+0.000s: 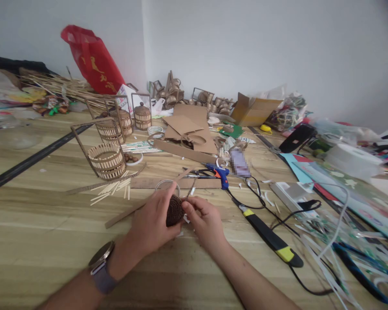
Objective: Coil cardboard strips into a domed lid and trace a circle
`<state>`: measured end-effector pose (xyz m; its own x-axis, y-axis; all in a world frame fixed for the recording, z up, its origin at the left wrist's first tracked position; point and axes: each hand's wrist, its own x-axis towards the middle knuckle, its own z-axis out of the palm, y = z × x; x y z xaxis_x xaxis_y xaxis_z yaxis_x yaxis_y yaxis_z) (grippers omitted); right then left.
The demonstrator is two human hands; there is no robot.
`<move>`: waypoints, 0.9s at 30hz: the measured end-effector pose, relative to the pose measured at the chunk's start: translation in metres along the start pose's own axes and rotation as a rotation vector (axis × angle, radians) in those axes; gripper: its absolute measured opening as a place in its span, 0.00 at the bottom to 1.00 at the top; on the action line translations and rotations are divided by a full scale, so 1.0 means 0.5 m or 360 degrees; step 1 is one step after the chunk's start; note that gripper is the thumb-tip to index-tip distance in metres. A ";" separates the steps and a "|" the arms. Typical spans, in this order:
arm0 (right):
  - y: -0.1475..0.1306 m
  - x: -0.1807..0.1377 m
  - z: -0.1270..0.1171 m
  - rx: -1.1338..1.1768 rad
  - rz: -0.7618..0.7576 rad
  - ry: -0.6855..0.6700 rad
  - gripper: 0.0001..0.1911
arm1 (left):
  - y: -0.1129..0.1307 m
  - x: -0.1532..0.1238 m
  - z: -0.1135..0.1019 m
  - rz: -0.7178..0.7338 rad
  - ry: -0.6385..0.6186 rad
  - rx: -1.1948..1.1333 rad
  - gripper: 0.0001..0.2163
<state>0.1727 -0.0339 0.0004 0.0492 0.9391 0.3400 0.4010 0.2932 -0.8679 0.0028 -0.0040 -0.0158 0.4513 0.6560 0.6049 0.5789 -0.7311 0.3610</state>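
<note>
Head view: low at centre on the wooden tabletop (pixel 51 224), the left hand (pixel 153 224) and right hand (pixel 204 219) meet at a dark ribbed ball (pixel 174 210), fingers of both clamped on it. A clear ring (pixel 167 185) lies at 12 o'clock, a blue glue gun (pixel 220 173) at 1 o'clock, and a slatted basket (pixel 106 160) at 10 o'clock.

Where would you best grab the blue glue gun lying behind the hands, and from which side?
Probably the blue glue gun by its handle, coming from above on the near side: the handle points toward the person, while scissors crowd the nozzle end and its cord trails off to the right.
</note>
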 end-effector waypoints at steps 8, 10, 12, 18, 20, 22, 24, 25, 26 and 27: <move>0.002 0.006 -0.005 -0.0229 -0.0179 -0.0153 0.17 | -0.009 0.000 -0.004 0.0299 -0.0058 0.0016 0.44; 0.002 0.005 -0.006 -0.0258 -0.0207 -0.0135 0.17 | -0.010 0.001 -0.004 0.0330 -0.0052 0.0014 0.43; 0.000 0.003 -0.006 -0.0279 -0.0253 -0.0091 0.17 | -0.007 0.002 -0.003 0.0315 -0.0003 0.0031 0.42; -0.010 -0.006 -0.003 -0.0332 -0.0389 0.0054 0.16 | 0.020 -0.002 0.008 0.0100 0.0170 0.0137 0.37; -0.010 -0.007 -0.002 -0.0331 -0.0388 0.0071 0.16 | 0.026 -0.003 0.012 0.0080 0.0234 0.0149 0.36; -0.009 -0.007 -0.001 -0.0333 -0.0365 0.0082 0.16 | 0.028 -0.002 0.015 0.0015 0.0279 0.0169 0.37; -0.007 -0.007 0.000 -0.0335 -0.0328 0.0092 0.17 | 0.026 -0.002 0.017 -0.0068 0.0289 0.0183 0.38; -0.007 -0.007 0.000 -0.0335 -0.0309 0.0096 0.18 | 0.023 -0.002 0.019 -0.0097 0.0284 0.0180 0.39; -0.007 -0.006 0.000 -0.0333 -0.0292 0.0095 0.19 | 0.021 -0.003 0.020 -0.0114 0.0271 0.0172 0.39; -0.006 -0.006 0.001 -0.0328 -0.0278 0.0091 0.19 | 0.018 -0.003 0.021 -0.0123 0.0252 0.0159 0.39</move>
<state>0.1707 -0.0377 0.0018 0.0122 0.8642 0.5031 0.5852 0.4018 -0.7044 0.0143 -0.0096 -0.0210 0.2949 0.6661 0.6850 0.6758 -0.6522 0.3433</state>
